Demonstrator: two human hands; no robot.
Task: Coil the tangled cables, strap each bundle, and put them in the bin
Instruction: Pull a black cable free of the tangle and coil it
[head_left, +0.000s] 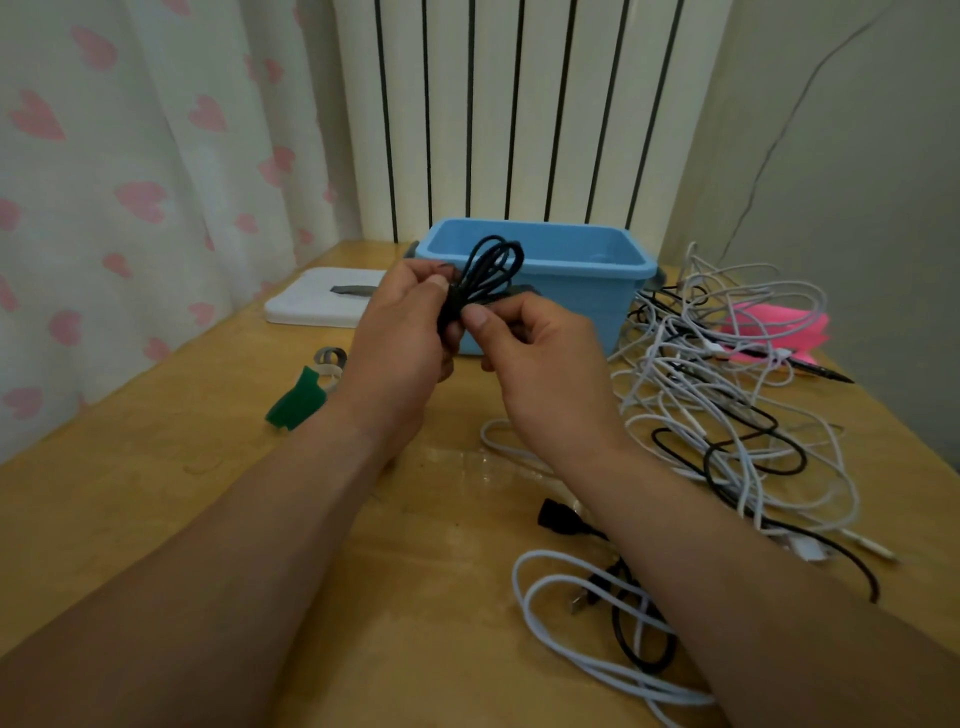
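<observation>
Black cable bundle (491, 270): coiled into a narrow hank and held in the air over the table, in front of the near wall of the bin and not inside it.
Long axis: runs from the hands upward and a little to the right. The looped end fans out at the top and points toward the bin's rim. The lower end is hidden between the hands.
Left hand (410, 332): fingers curled round the lower part of the bundle, with the thumb laid against its side.
Right hand (540, 364): thumb and forefinger pinch the bundle at its narrow waist, and the other fingers are curled underneath.
Dark strip at the waist: it leads right, behind the right fingers. I cannot tell whether it is a strap or cable.
Blue bin (587, 268): plastic and open-topped, standing upright at the back of the table before a ribbed radiator (519, 104).
Tangled cables (727, 405): a loose white and black heap on the table right of the bin, partly lying over pink paper (779, 327) and a black pen (810, 366).
Near cables: a white loop (571, 649) crossing a black one lies under the right forearm, with a black plug (558, 517) just beyond.
Straps: a green one (298, 400) and a rolled grey one (330, 358) lie left of the left wrist.
White tray (306, 312): left of the bin, with a grey strip (353, 291) on it.
Table (208, 493): light wood, beside a heart-print curtain (130, 182).
</observation>
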